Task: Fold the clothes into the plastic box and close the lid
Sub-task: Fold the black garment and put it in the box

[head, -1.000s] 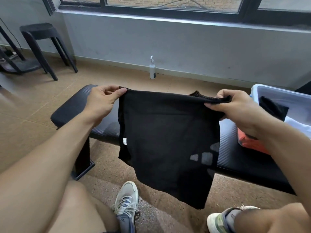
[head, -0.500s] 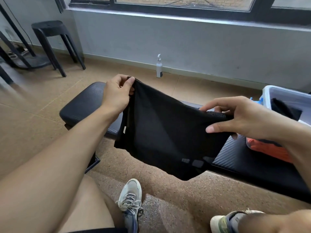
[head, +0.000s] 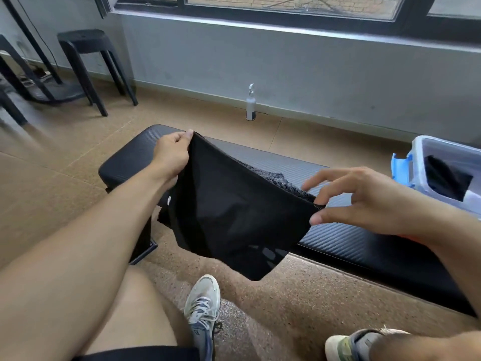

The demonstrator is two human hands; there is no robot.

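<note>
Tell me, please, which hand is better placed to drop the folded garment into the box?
Right hand: it pinches the garment nearest the box; left hand is farther.

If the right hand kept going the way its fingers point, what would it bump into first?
The right hand pinches the black garment and its free fingers point left, over the black bench. Going straight on, it would probably meet the garment's raised top edge first, then the left hand. Depth is hard to judge.

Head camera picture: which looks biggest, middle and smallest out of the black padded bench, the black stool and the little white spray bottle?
1. Black padded bench, biggest by far.
2. Black stool, though it stands farther away, so it may look smaller than it is.
3. Little white spray bottle, smallest.
</note>
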